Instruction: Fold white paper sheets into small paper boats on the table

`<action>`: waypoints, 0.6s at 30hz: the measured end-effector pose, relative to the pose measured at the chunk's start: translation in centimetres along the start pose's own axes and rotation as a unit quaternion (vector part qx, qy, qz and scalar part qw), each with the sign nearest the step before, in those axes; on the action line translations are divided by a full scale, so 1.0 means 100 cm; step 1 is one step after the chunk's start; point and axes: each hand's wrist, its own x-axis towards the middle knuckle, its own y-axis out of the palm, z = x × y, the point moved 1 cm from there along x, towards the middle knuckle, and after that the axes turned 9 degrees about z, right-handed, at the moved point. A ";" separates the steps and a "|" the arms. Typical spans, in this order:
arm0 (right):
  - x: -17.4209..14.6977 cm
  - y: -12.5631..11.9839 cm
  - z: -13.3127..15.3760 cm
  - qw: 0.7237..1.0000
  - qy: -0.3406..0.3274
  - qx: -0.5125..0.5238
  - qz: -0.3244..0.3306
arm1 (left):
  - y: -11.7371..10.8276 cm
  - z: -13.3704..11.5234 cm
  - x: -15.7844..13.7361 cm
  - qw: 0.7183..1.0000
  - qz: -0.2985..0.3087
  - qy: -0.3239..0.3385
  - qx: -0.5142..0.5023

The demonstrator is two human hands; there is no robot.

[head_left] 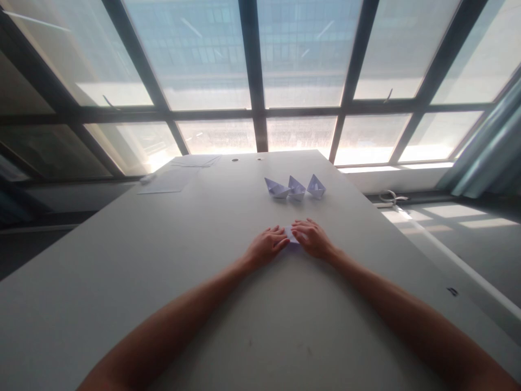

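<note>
A small folded piece of pale paper (291, 235) lies flat on the white table, partly hidden beneath my hands. My left hand (267, 244) rests on its left side, fingers stretched out and pressing down. From the other side, my right hand (312, 239) lies over the right part of the paper with its fingers extended. Just beyond my hands stand three folded paper boats: a left one (277, 189), a middle one (297, 188) close against it, and a right one (316, 187) slightly apart.
Flat paper sheets (169, 180) lie at the table's far left. Two round holes are near the far edge of the white table (228, 217). Large windows rise behind it. On the floor to the right is a white cable (391, 198), near a curtain (484, 146).
</note>
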 end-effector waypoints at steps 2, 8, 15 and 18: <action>-0.003 -0.006 0.004 0.998 -0.043 0.002 0.034 | -0.001 0.004 0.000 0.999 -0.022 -0.027 -0.029; -0.007 -0.010 0.006 0.997 -0.057 -0.018 0.056 | -0.007 0.010 0.000 0.987 -0.127 -0.087 -0.044; -0.001 -0.002 0.001 0.992 0.058 0.092 -0.069 | -0.015 -0.015 -0.011 0.947 -0.309 -0.078 0.051; 0.004 0.003 -0.002 0.959 0.085 0.236 -0.127 | -0.009 -0.023 -0.011 0.970 -0.229 -0.036 0.068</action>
